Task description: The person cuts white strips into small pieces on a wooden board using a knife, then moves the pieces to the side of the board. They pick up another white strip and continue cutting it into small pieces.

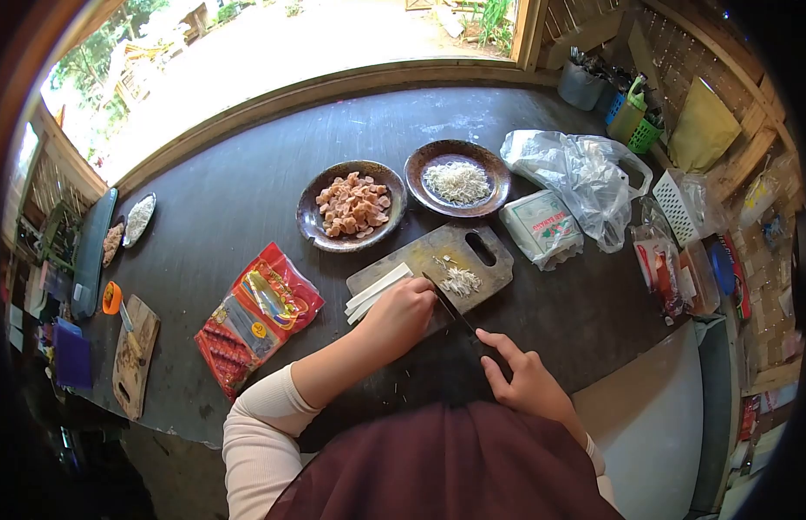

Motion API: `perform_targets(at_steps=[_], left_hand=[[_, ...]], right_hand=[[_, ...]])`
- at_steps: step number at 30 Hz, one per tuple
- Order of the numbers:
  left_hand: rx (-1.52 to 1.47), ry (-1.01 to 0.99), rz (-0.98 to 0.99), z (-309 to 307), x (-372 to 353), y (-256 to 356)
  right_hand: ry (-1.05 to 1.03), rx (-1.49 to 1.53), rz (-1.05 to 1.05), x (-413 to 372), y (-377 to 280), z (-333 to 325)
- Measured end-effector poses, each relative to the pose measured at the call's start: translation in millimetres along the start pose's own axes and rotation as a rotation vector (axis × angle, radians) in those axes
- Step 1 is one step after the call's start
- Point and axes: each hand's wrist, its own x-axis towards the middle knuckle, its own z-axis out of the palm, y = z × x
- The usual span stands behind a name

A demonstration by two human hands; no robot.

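Note:
My left hand (pixel 403 314) is closed over the near end of some long white strips (pixel 381 288) lying along the left side of a worn wooden cutting board (pixel 494 256). In my right hand (pixel 526 381) is a dark-bladed knife (pixel 452 305), its blade slanting up beside the left fingertips. Thin white slivers (pixel 461 279) lie in a small heap on the board, just beyond the blade. What the left fingers cover is hidden.
Behind the board stand a brown bowl of pinkish chopped pieces (pixel 355 204) and a brown plate (pixel 420 195) of white shreds. A red food packet (pixel 260 312) lies left; a tissue pack (pixel 541 227) and plastic bag (pixel 576 173) lie right. Another board (pixel 136 355) rests far left.

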Motion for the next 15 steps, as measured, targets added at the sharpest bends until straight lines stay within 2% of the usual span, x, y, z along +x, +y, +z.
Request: perform_targets(at_steps=[3, 10, 13, 15], left_hand=[[-0.016, -0.035, -0.061, -3.3, 0.5, 2.6], [-0.054, -0.041, -0.036, -8.1, 2.6, 2.6], [-0.052, -0.042, -0.029, -9.5, 2.6, 2.5], [-0.093, -0.024, -0.076, -6.7, 2.7, 1.2]], right_hand=[[-0.009, -0.022, 0.026, 1.1, -2.3, -0.4], [0.019, -0.004, -0.015, -12.8, 6.7, -3.0], [0.012, 0.0, 0.033, -11.9, 4.8, -2.9], [-0.014, -0.024, -0.002, -5.8, 4.9, -2.4]])
